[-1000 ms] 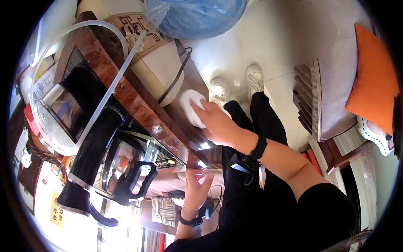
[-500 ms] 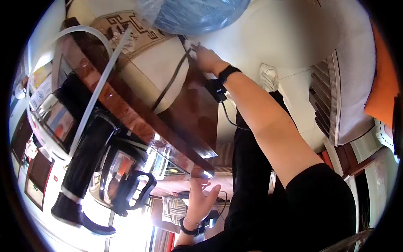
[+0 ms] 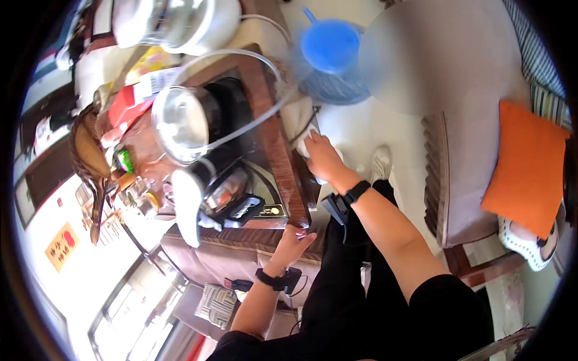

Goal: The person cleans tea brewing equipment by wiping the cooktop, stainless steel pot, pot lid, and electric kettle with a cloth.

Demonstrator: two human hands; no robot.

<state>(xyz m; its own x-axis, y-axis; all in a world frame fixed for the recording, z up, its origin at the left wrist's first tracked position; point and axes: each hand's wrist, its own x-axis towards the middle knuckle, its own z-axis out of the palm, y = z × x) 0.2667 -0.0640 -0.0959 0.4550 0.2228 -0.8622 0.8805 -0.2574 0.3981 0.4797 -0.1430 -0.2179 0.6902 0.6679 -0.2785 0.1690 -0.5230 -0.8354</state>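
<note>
- Daylight comes through windows [image 3: 129, 304] beyond a sofa [image 3: 220, 259]; nearer, an orange cushion [image 3: 522, 165] lies on a padded seat [image 3: 472, 180].
- Before us, a wood-framed table [image 3: 278, 150] bears a glass pot [image 3: 227, 188] with a black handle and, beside it, a pale hose [image 3: 264, 123].
- Past its edge, a blue dipper [image 3: 330, 45] shows above a bagged bin [image 3: 335, 89].
- Our right hand [image 3: 325, 159] has its fingers closed over a white cloth [image 3: 304, 144], at the table's outer side; we judge this as wiping, which calls for steady, flat pressure along the wood.
- Our left hand [image 3: 289, 245] is empty, thumb apart, fingers loosely bent at the near corner; whether they bear on it, we cannot tell.
</note>
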